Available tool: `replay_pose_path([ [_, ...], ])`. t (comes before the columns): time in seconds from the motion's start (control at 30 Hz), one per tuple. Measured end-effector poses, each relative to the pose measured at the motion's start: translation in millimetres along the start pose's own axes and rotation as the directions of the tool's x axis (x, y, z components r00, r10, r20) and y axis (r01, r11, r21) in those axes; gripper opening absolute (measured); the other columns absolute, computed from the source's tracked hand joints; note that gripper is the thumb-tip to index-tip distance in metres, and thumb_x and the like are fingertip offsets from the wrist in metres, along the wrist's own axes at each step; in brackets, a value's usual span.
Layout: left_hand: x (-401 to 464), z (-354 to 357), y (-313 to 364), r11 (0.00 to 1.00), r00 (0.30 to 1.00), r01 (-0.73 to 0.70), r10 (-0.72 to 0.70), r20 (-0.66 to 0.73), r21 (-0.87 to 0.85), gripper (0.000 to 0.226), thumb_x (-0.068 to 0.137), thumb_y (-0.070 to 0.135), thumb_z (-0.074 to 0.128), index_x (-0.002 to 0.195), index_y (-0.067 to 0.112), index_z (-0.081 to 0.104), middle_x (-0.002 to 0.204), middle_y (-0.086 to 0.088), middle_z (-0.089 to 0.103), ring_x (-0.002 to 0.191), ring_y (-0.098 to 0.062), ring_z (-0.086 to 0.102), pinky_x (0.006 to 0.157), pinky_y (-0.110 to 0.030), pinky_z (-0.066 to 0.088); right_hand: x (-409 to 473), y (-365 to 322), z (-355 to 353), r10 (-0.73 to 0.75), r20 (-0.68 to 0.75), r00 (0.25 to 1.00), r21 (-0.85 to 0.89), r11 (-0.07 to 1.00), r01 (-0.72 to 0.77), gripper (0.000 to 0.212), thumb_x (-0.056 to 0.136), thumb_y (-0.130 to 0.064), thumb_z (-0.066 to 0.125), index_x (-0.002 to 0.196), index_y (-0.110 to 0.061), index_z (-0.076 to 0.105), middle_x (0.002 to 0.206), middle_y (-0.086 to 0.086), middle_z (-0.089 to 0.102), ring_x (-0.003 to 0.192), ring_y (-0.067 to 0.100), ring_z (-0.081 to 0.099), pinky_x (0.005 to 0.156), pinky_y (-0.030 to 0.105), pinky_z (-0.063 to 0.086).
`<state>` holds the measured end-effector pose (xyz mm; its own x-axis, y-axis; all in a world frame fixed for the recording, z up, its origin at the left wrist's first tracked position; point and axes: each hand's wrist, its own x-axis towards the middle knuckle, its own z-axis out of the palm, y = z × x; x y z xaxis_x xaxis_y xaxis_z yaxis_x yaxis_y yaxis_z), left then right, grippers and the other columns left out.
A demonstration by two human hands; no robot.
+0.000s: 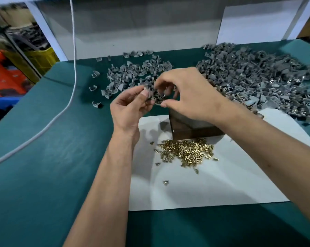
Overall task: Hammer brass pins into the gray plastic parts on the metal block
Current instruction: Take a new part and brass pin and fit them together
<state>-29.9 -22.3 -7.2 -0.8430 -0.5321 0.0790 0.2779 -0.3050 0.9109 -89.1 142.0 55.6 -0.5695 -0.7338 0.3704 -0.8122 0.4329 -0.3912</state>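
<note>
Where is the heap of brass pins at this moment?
In the head view, the brass pins lie on the white sheet, just in front of the metal block, between the two forearms.

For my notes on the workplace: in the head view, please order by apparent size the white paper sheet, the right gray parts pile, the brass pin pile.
1. White paper sheet
2. Right gray parts pile, farther away, perhaps understated
3. Brass pin pile

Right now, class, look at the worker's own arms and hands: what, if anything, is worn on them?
Nothing shows on them. The left hand and right hand wear no gloves, and no rings, watch or bands are visible. Both forearms are uncovered to the frame's edge, with no sleeves in view.
</note>
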Motion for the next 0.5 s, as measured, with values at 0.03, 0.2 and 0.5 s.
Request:
replay_pose_path([
  [0.03,2.0,-4.1,3.1,0.999,0.999,0.001,-0.003,-0.042,-0.038,0.013,0.088,-0.007,0.071,0.091,0.005,0.074,0.074,-0.009,0.074,0.062,-0.019,0.068,0.064,-0.029,0.059,-2.8,-6.7,2.8,-0.045,0.072,0.996,-0.050,0.998,0.048,0.029,0.082,-0.022,0.084,0.110,-0.022,0.073,0.101,-0.009,0.070,0.089,0.008,0.062,0.088,0.030,0.053],
  [0.2,3.3,-13.6,6.9,0.996,0.992,0.009,-0.019,-0.121,-0.089,0.016,0.089,-0.012,0.065,0.085,0.003,0.065,0.080,-0.015,0.072,0.065,-0.021,0.069,0.068,-0.026,0.059,-8.5,-35.4,31.9,-0.101,0.447,0.889,-0.244,0.942,0.230,0.011,0.087,-0.030,0.074,0.098,-0.032,0.077,0.093,-0.016,0.073,0.097,0.012,0.061,0.082,0.034,0.042],
  [0.5,0.6,-5.8,0.4,0.993,0.997,0.065,-0.068,-0.026,-0.095,0.015,0.086,-0.006,0.074,0.088,0.004,0.063,0.085,-0.019,0.070,0.065,-0.021,0.069,0.061,-0.023,0.056,-16.2,-40.3,40.1,-0.072,0.416,0.906,-0.236,0.954,0.184,0.008,0.093,-0.020,0.063,0.091,-0.028,0.065,0.095,-0.010,0.068,0.097,0.017,0.063,0.083,0.035,0.041],
])
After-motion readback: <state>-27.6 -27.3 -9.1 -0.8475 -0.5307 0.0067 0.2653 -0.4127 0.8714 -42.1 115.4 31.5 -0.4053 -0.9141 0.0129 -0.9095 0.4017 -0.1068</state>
